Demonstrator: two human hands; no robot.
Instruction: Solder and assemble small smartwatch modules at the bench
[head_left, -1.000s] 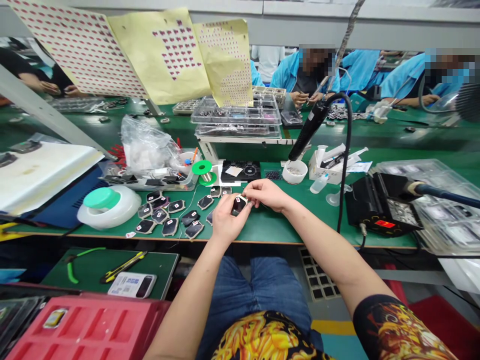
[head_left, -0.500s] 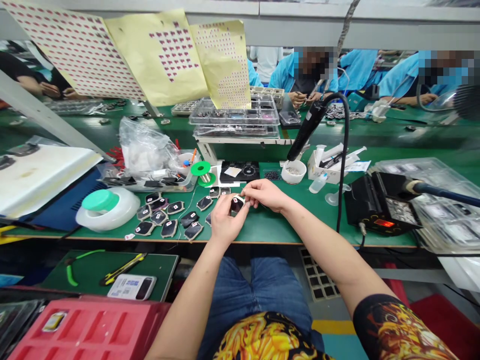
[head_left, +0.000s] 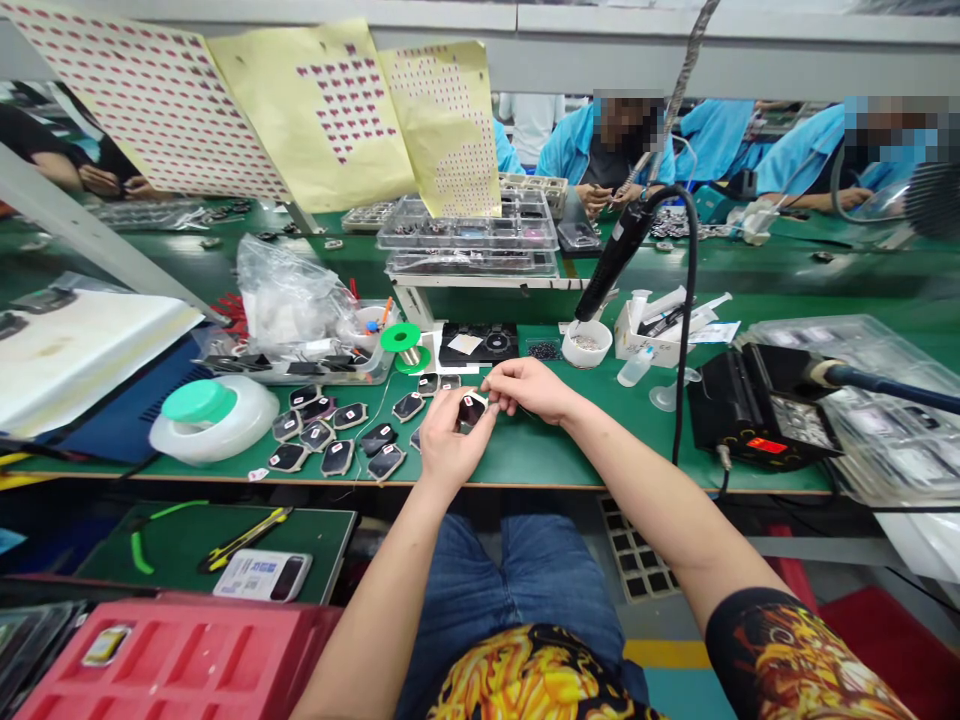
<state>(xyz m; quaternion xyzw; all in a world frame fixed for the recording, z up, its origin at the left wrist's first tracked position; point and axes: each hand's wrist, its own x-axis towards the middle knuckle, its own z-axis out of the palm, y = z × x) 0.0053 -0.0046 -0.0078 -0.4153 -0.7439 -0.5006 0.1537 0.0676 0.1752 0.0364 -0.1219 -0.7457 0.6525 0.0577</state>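
Observation:
My left hand [head_left: 448, 440] is closed around a small black part [head_left: 472, 408] with a red-and-white label, held just above the green bench [head_left: 540, 455]. My right hand [head_left: 529, 388] pinches at the top edge of the same part, fingers pressed together. Several more black parts [head_left: 334, 435] of the same kind lie in rows on the bench to the left of my hands. A green spool of solder wire [head_left: 405, 340] stands just behind them.
A white dish with a green lid [head_left: 214, 415] sits at left; a black soldering station [head_left: 757, 410] and a hanging hot-air handle [head_left: 615, 255] are at right. Clear trays [head_left: 472, 235] stand behind. People in blue coats work across the bench. A red tray [head_left: 180, 655] and cutters [head_left: 157, 525] lie below.
Both hands stay on the small black part; they have shifted a little to the left, with slight finger movement. Nothing else moved.

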